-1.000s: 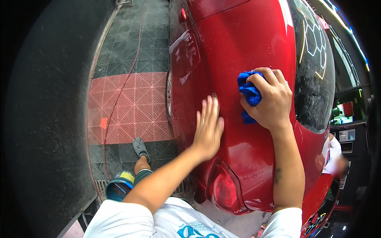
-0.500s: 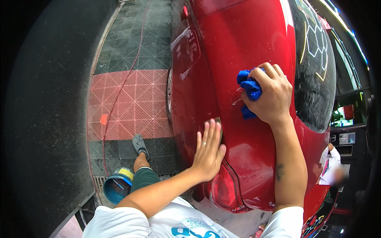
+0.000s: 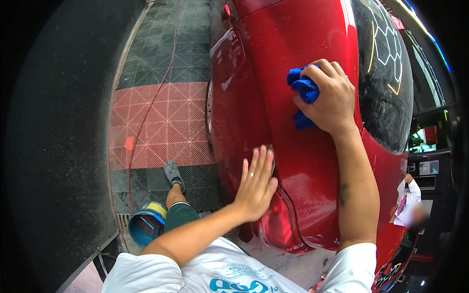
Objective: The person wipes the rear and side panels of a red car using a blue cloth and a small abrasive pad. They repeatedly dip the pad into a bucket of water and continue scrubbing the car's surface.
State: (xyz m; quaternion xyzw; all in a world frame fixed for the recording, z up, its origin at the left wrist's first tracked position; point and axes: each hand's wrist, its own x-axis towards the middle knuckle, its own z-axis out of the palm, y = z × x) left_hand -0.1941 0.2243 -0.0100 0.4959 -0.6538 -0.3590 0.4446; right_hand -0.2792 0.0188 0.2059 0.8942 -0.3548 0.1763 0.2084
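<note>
My right hand (image 3: 330, 97) is closed round a bunched blue microfiber cloth (image 3: 307, 90) on the rear side panel of a red car (image 3: 303, 39). Part of the cloth sticks out below my fingers against the paint. Lower and to the left, my left hand (image 3: 256, 183) lies flat with its fingers stretched out, above the tail light (image 3: 278, 224). Under its fingertips shows the edge of a small, thin, dark piece (image 3: 271, 158), mostly covered by the hand; its kind cannot be made out.
The car's dark rear window (image 3: 386, 83) lies right of my right hand. Left of the car runs a grey and red tiled floor (image 3: 166, 122) with a red hose (image 3: 163, 80) across it. A blue bucket (image 3: 141, 234) stands by my leg. Another person (image 3: 409, 200) is at far right.
My right hand has moved slightly up and left along the panel with the blue cloth. My left hand stays at nearly the same spot. The view has shifted a little.
</note>
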